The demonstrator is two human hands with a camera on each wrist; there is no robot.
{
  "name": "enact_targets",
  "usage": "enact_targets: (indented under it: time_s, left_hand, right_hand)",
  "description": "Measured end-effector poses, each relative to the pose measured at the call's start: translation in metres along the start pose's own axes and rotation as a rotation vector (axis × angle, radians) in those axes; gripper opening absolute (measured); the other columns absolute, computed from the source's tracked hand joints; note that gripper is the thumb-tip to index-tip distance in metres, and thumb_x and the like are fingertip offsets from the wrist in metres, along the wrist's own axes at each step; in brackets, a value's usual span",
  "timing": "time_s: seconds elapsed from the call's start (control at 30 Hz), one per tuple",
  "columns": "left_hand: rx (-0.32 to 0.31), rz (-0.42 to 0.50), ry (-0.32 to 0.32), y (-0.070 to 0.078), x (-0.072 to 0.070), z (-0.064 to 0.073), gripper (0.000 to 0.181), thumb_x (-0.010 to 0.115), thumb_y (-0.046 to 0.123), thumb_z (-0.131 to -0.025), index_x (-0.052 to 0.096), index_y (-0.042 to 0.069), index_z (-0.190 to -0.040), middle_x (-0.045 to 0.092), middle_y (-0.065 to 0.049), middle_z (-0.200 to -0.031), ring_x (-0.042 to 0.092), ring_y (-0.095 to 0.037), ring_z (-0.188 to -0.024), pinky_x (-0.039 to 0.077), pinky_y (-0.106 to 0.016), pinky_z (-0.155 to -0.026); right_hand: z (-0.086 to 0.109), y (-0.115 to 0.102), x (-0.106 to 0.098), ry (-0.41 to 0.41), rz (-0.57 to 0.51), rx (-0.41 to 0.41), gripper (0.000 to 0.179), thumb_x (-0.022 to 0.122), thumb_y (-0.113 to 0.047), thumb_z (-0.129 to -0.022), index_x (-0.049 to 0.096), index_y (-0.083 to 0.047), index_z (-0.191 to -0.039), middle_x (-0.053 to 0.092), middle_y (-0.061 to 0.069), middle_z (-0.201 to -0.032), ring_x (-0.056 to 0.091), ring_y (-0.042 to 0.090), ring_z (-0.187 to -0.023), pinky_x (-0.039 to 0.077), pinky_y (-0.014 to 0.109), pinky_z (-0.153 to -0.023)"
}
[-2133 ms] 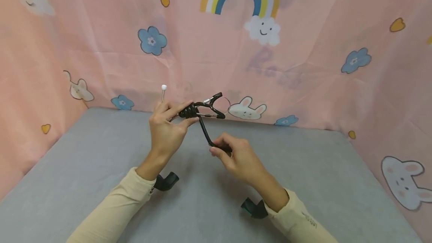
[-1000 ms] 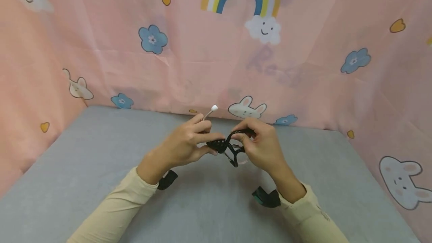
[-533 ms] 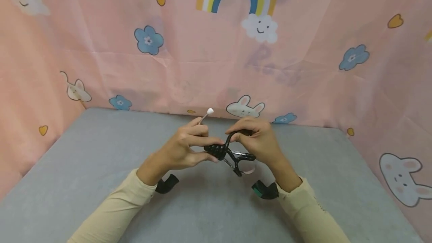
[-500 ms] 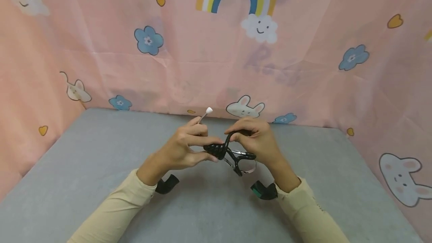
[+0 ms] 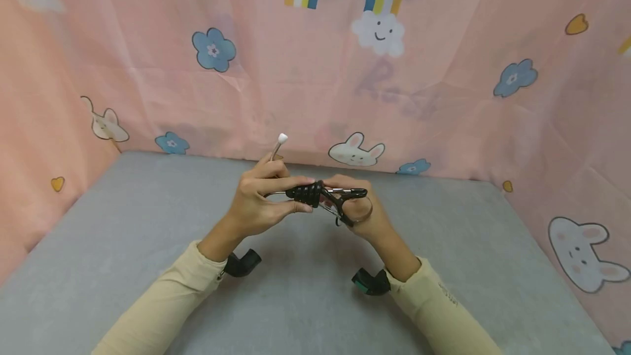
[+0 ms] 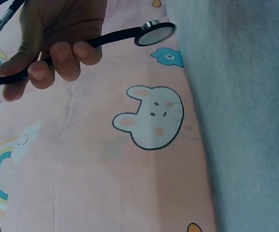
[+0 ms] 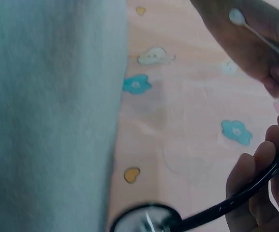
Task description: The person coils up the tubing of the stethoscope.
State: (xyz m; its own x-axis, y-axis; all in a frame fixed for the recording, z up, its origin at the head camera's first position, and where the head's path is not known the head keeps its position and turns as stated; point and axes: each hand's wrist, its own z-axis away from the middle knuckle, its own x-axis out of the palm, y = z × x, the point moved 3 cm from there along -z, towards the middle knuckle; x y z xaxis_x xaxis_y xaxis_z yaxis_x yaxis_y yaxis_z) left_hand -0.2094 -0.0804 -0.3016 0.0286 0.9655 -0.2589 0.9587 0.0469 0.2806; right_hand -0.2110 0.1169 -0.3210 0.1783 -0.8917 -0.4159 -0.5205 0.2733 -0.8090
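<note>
A black stethoscope (image 5: pixel 304 194) is held in the air between my two hands, its tubing wound in a tight coil about the metal ear tubes. My left hand (image 5: pixel 253 201) grips the coil between thumb and fingers, and a white ear tip (image 5: pixel 282 138) pokes up beyond it. Behind the forked part, my right hand (image 5: pixel 377 224) holds the loose tubing (image 7: pixel 255 183); the head view hides most of its fingers. Both wrist views show them curled round that tube. The round chest piece (image 6: pixel 154 35) hangs at the tube's free end.
A grey cloth-covered table (image 5: pixel 296 300) lies below the hands. Pink printed fabric (image 5: pixel 443 119) encloses its back and sides. Black wrist devices (image 5: pixel 244 263) stick out under both sleeves.
My right hand has passed behind the stethoscope with the tubing, after pulling it over the top. Both hands have risen a little; the left keeps its grip and has shifted left.
</note>
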Motion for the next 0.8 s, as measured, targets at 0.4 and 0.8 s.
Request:
enact_targets:
  time_s: [0.4, 0.8]
  left_hand:
    - [-0.09, -0.154, 0.146, 0.0, -0.009, -0.004, 0.043, 0.093, -0.002, -0.054, 0.078, -0.002, -0.095, 0.057, -0.007, -0.073, 0.052, -0.021, -0.078, 0.037, -0.026, -0.073]
    - [-0.287, -0.254, 0.328, -0.004, -0.017, 0.0, 0.041, 0.093, 0.002, -0.061, 0.079, 0.001, -0.1, 0.06, -0.009, -0.077, 0.045, -0.013, -0.075, 0.033, -0.019, -0.065]
  right_hand:
    - [-0.007, 0.007, 0.011, -0.038, -0.204, 0.352, 0.026, 0.064, -0.02, -0.098, 0.068, 0.002, -0.112, 0.075, 0.005, -0.088, 0.071, 0.017, -0.077, 0.058, 0.031, -0.083]
    - [-0.002, 0.005, 0.023, -0.078, -0.163, 0.342, 0.025, 0.065, -0.019, -0.098, 0.065, 0.0, -0.114, 0.077, 0.013, -0.099, 0.072, 0.018, -0.091, 0.054, 0.036, -0.093]
